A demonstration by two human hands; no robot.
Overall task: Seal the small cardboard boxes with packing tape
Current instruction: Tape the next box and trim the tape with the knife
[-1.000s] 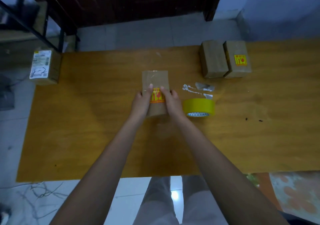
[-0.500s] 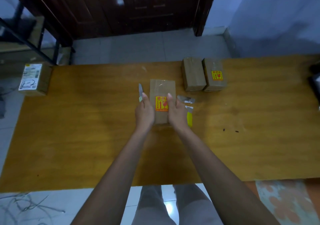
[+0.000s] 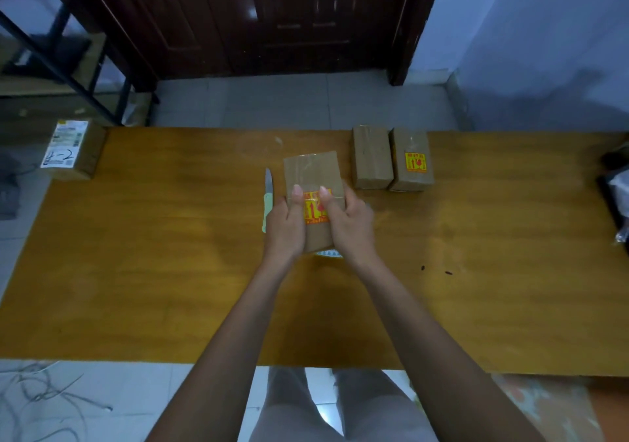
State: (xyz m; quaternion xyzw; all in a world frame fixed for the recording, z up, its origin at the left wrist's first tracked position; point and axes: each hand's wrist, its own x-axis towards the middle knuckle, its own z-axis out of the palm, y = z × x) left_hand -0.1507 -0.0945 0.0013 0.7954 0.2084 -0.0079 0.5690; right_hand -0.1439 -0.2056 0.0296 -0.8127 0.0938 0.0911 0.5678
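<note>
Knife [image 3: 268,200] lies flat on bench [image 3: 153,254], blade pointing away. Labelled parcel [image 3: 73,148] sits off bench's far left corner.

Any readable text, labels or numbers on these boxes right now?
White shipping label on the far-left box: handwriting, perhaps "4-2"; print too small.
Yellow sticker on the held box: red marks, blurred.
Yellow sticker on the right-hand box: blurred.

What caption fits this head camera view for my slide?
Both hands grip a small cardboard box on the table, knife beside it.
</note>
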